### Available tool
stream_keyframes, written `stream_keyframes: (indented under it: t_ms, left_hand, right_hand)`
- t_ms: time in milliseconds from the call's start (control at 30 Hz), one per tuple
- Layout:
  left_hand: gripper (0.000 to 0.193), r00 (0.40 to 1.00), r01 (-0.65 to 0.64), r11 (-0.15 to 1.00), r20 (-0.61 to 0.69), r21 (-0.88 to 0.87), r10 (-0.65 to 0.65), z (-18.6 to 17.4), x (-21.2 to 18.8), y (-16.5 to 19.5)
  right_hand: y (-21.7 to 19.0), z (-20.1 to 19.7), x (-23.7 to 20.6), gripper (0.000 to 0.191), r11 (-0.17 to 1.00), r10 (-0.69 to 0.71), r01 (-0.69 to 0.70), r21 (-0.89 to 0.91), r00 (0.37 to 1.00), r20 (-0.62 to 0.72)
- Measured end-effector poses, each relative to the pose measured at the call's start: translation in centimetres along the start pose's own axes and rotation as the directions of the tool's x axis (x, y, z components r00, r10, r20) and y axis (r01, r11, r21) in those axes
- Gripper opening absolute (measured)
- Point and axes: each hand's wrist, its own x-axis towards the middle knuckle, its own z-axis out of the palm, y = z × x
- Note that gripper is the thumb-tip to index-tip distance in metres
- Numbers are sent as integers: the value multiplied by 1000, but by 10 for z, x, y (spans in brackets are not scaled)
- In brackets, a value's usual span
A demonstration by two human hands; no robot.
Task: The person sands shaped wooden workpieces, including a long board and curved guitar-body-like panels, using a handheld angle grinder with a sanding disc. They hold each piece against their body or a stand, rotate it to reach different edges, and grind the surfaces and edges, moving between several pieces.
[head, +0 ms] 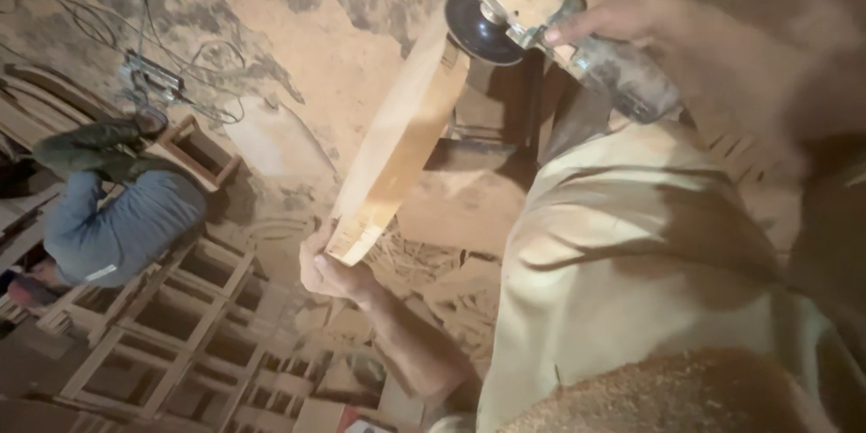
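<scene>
Sawdust-covered trousers (pixel 631 253) sit below both hands: left hand (pixel 329 275) clasps the plank (pixel 406 126) end, right hand (pixel 613 13) grips the grinder (pixel 541 13), sanding unfinished.

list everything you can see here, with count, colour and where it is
wooden plank: 1, pale tan, centre, slanting from top to lower left
angle grinder: 1, dusty grey with black disc, top centre, disc against the plank
wooden lattice frames: several, light brown, lower left floor
co-worker: 1, blue-grey top, left, bent over the frames
cables: a few, dark, upper left floor
left hand: holds plank's lower end
right hand: grips the grinder
</scene>
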Motion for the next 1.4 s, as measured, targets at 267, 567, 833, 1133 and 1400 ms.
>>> stream_keyframes:
  t_ms: [267, 567, 833, 1133, 1400]
  left_hand:
    - [56, 998, 40, 997, -37, -71, -43, 0, -3, -4]
    - [58, 1000, 3, 1000, -15, 14, -3, 9, 2, 6]
    - [58, 999, 46, 999, -26, 27, -46, 19, 6, 16]
    - [53, 999, 41, 999, -34, -29, -42, 22, 9, 25]
    - [53, 998, 63, 998, -14, 8, -63, 15, 3, 18]
  right_hand:
    - [56, -18, -31, 65, 907, 17, -67, 417, 992, 122]
    - [59, -20, -45, 76, 857, 18, -140, 495, 970, 243]
    - [55, -28, -35, 77, 866, -37, -141, 479, 938, 344]
    - [35, -31, -35, 72, 923, 2, -122, 366, 950, 312]
    - [30, -29, -27, 71, 966, -3, -53, 252, 976, 219]
